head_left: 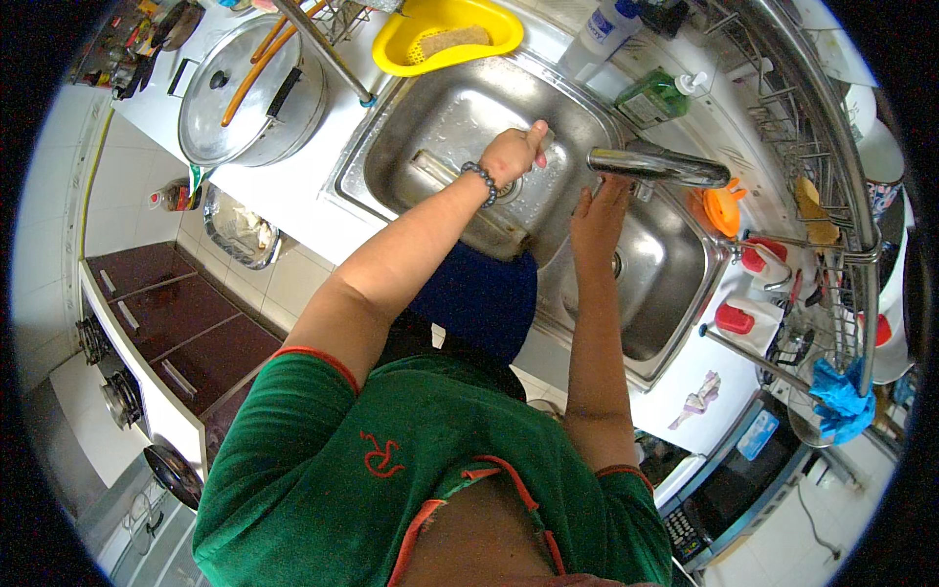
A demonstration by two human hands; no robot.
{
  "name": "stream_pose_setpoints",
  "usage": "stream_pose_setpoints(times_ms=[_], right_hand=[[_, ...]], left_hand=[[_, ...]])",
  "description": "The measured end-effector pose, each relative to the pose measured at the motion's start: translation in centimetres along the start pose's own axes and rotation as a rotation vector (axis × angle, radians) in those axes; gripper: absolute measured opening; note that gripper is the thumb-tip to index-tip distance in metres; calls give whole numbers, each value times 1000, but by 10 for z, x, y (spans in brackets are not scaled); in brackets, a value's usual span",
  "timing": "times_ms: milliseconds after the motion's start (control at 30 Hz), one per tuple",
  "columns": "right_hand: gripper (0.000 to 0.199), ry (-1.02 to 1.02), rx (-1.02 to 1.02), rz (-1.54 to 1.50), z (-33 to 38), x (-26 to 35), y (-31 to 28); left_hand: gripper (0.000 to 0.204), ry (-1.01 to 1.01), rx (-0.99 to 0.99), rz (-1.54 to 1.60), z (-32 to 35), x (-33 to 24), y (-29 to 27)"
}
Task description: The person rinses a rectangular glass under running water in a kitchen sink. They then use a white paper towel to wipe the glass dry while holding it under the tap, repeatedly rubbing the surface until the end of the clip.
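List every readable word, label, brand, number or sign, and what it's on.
Wording withheld; print locations only:
Green short-sleeved fabric shirt: red embroidered, letter-like emblem.
White-and-blue plastic bottle: lettering, partly legible.
Green plastic pump bottle: label, too small to read.
Boxy black-and-blue microwave: blue sticker and dark keypad, too small to read.

Wears a plain green short-sleeved shirt [450, 421] with orange-red trim [327, 356] around the sleeve ends, similar bright edging along the open collar [426, 517], a looping red emblem [380, 456] on the left chest, and a dark round-beaded bracelet [487, 178] at the left wrist [469, 189].
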State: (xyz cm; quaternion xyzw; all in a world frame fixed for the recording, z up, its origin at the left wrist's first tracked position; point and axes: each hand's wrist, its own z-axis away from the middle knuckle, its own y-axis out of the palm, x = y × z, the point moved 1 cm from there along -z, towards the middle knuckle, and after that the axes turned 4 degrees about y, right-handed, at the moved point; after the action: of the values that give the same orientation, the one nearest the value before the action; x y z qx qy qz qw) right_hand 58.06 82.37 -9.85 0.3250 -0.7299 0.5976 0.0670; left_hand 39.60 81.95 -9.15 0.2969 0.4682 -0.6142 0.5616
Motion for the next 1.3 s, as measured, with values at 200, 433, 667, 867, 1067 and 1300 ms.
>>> stream_pose_setpoints(times_ms=[200,433,667,867,1067,1300], right_hand=[[46,19,53,-56,3,6,-3],[45,-46,-11,-47,3,5,-6],[45,-75,-47,-57,6,7,-5],[50,-69,-92,-14,10,6,-5],[39,335,3,-560,47,40,19],[40,831,211,-1492,-53,57,88]], left_hand=[[22,424,-53,159,-38,58,19],[19,188,172,273,-13,18,20],[40,322,0,-95,-6,3,25],[33,55,105,-234,4,-27,17],[27,471,42,-114,-11,4,19],[26,239,-57,-224,-10,9,-5]])
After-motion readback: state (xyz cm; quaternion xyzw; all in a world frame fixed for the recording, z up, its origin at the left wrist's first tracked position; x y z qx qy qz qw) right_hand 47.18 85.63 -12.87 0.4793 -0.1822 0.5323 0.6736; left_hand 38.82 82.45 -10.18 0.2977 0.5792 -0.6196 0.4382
